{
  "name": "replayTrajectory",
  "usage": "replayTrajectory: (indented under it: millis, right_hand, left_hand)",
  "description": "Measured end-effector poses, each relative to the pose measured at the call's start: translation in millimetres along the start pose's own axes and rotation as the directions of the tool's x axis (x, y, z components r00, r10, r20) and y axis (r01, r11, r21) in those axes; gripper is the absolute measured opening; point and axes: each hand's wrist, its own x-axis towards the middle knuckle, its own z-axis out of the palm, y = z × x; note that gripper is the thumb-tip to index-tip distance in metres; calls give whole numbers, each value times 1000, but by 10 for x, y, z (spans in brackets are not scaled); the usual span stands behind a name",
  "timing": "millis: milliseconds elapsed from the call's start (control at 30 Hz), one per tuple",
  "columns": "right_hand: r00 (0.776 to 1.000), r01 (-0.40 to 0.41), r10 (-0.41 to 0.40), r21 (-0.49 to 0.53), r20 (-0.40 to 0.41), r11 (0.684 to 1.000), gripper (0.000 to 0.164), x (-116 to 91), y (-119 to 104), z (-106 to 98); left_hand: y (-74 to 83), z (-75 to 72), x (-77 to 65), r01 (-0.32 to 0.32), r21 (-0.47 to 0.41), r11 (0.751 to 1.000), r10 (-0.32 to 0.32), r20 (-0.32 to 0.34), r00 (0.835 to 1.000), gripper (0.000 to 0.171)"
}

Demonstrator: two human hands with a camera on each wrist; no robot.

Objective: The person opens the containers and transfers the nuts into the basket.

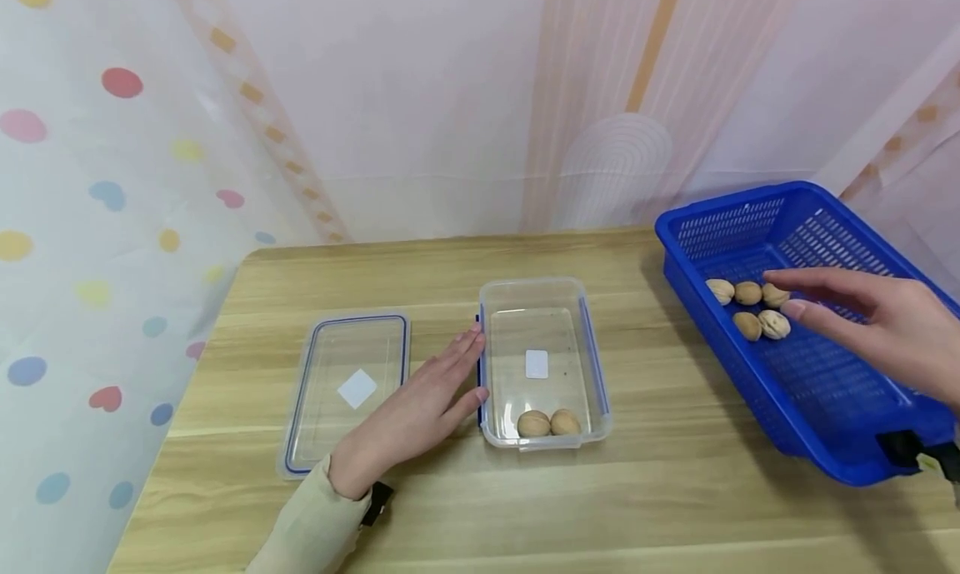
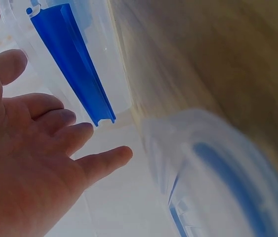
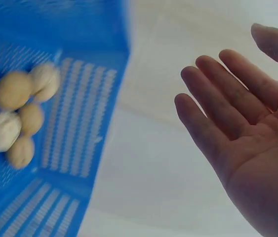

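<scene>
Two walnuts (image 1: pixel 549 423) lie at the near end of a clear plastic food box (image 1: pixel 536 295) with blue side clips. My left hand (image 1: pixel 420 407) rests its outstretched fingers against the box's left side, beside a blue clip (image 2: pixel 72 64) in the left wrist view. Over the blue basket (image 1: pixel 780 424) hovers my right hand (image 1: pixel 885 324), fingers extended and thumb apart, holding nothing. Several walnuts (image 1: pixel 747 293) sit grouped along the basket's left side, just left of the right fingertips. The right wrist view also has these walnuts (image 3: pixel 13 91), well apart from the open palm.
The box's lid (image 1: pixel 337 349), clear with a blue seal and a white label, lies flat on the wooden table (image 1: pixel 450 507) left of the box. A patterned curtain (image 1: pixel 420 99) hangs behind the table and along its left side.
</scene>
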Motion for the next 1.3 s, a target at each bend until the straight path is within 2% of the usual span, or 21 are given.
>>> replayTrajectory:
  millis: [100, 233, 467, 567, 733, 833, 1000, 1233, 1300]
  right_hand:
    - [999, 36, -34, 48, -40, 998, 37, -68, -116, -4]
    - [987, 137, -128, 84, -101, 987, 42, -141, -274, 28]
    - [971, 224, -211, 128, -111, 966, 59, -232, -618, 128]
    - [957, 282, -267, 142, -117, 949, 65, -251, -759, 196]
    - [921, 384, -360, 201, -147, 901, 68, -247, -912, 369]
    - [920, 392, -369, 233, -134, 890, 69, -239, -962, 505]
    - [935, 355, -345, 288, -84, 889, 75, -209, -1029, 694]
    - [919, 388, -393, 275, -40, 880, 76, -104, -1098, 951]
    - [909, 409, -417, 266, -31, 873, 75, -62, -1118, 1039]
  left_hand:
    - [3, -11, 1, -1, 4, 1000, 1, 0, 1000, 71]
    - [8, -28, 8, 4, 12, 1000, -4, 8, 1000, 71]
    - [17, -48, 16, 2, 15, 1000, -2, 3, 1000, 70]
    - [15, -43, 14, 0, 14, 1000, 0, 4, 1000, 70]
    - [12, -35, 9, 4, 8, 1000, -4, 3, 1000, 70]
    - [12, -32, 4, 7, 7, 1000, -7, 5, 1000, 70]
    - [25, -42, 1, 14, 13, 1000, -14, 13, 1000, 70]
    - [55, -65, 8, 29, 26, 999, -30, 27, 999, 70]
    - [54, -69, -1, 37, 29, 999, -38, 29, 999, 70]
